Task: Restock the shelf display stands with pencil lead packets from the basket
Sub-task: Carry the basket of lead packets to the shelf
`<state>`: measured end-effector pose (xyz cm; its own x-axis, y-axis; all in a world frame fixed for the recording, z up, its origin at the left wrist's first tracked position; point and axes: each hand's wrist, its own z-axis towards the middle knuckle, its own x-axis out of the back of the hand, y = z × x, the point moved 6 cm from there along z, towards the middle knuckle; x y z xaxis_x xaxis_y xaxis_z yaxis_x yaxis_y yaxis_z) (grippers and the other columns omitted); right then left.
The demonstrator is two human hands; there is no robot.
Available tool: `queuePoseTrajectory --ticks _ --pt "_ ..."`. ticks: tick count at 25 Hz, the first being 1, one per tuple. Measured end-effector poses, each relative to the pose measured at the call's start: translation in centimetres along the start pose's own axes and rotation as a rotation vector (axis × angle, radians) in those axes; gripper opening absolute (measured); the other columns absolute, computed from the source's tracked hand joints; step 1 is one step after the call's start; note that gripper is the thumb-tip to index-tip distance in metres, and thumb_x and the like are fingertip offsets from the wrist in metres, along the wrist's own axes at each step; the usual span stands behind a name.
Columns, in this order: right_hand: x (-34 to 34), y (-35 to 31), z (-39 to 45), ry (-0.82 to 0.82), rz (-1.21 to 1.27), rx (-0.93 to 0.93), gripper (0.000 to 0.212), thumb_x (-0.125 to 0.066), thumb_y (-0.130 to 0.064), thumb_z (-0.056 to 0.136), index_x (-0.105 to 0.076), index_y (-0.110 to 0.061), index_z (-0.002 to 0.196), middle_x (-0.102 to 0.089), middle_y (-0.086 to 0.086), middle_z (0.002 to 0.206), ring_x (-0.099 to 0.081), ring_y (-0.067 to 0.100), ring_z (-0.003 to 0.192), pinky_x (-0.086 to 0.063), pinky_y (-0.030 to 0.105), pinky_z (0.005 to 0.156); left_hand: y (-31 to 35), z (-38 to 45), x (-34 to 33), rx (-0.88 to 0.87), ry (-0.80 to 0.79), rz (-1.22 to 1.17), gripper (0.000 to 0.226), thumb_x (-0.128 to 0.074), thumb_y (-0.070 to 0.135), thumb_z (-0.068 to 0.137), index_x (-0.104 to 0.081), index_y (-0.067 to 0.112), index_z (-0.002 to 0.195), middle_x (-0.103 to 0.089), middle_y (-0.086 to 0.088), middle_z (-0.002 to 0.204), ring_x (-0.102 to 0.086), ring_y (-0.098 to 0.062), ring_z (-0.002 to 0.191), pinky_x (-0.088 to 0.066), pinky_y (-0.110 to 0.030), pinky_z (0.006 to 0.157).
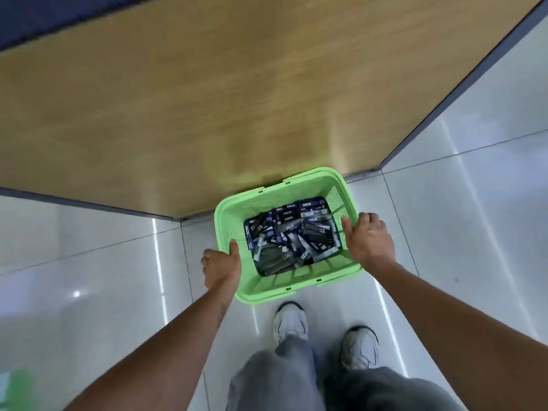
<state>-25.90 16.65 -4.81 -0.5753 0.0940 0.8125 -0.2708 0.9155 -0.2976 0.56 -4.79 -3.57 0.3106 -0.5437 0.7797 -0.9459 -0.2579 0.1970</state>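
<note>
Grey fabric trouser legs (284,378) occupy the nearest part of the view, with two white lace-up sports shoes (290,321) planted on the glossy white tiled floor (89,277). Both bare forearms extend forward from the lower corners of the frame.

The left hand (221,264) grips the left rim of the light green perforated plastic basket (284,287). The thumb lies over the top edge, pointing away from the person, and the fingers curl down the outer wall. The right hand (369,241) grips the right rim in the same manner: fingers curled over the edge, thumb tip reaching inside the wall. Each grip is clamped on the basket rim.

The basket is in front of the shoes, over the tiled floor. Whether its base touches the floor cannot be determined. Its far rim sits near the lower edge of the panel beyond it.

Inside the basket lies a loose heap of small flat pencil lead packets (292,235), mostly dark blue, black and grey with white print. They overlap at mixed angles and cover the basket bottom.

Beyond the basket stands a broad tan wood-grain panel (237,99) with a dark grey edge strip (462,81) along its right side. A dark blue surface (44,16) crosses the far upper left corner.
</note>
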Motion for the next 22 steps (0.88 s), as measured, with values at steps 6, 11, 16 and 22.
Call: queuePoseTrajectory --ticks 6,11,16,22 --pt "-5.5 1.3 5.4 0.064 0.043 -0.015 0.058 -0.021 -0.051 0.106 -0.042 -0.002 0.127 -0.059 0.022 0.121 -0.061 0.040 0.104 -0.051 0.050 0.083 -1.3 5.9 -5.2 -0.020 0.066 -0.054 0.062 -0.035 0.048 0.105 -0.039 -0.004 0.138 -0.046 -0.026 0.141 -0.054 -0.045 0.119 -0.045 -0.049 0.091" --pt "-5.0 2.8 6.3 0.195 -0.029 -0.007 0.055 -0.016 -0.047 0.107 -0.049 -0.003 0.107 -0.065 0.022 0.102 -0.065 0.040 0.087 -0.042 0.042 0.067 -1.0 5.6 -4.3 -0.151 0.236 0.065 0.056 -0.026 0.043 0.108 -0.052 -0.006 0.115 -0.063 -0.026 0.113 -0.062 -0.042 0.098 -0.038 -0.040 0.070" --pt "2.1 3.9 0.6 0.256 -0.020 -0.017 0.056 -0.021 -0.045 0.108 -0.055 -0.003 0.096 -0.069 0.023 0.090 -0.066 0.040 0.078 -0.037 0.038 0.062 1.3 -1.1 1.8 -0.324 0.323 0.155 0.050 -0.031 0.041 0.107 -0.054 -0.002 0.095 -0.064 -0.025 0.090 -0.060 -0.039 0.079 -0.035 -0.038 0.064" --pt "17.3 8.8 -11.3 0.295 0.047 -0.194 0.054 -0.026 -0.045 0.107 -0.055 -0.001 0.094 -0.067 0.031 0.092 -0.065 0.047 0.083 -0.035 0.042 0.065 7.0 -16.5 11.2 -0.501 0.258 0.011 0.045 -0.043 0.034 0.106 -0.043 0.005 0.070 -0.048 -0.010 0.059 -0.046 -0.028 0.057 -0.032 -0.035 0.059"
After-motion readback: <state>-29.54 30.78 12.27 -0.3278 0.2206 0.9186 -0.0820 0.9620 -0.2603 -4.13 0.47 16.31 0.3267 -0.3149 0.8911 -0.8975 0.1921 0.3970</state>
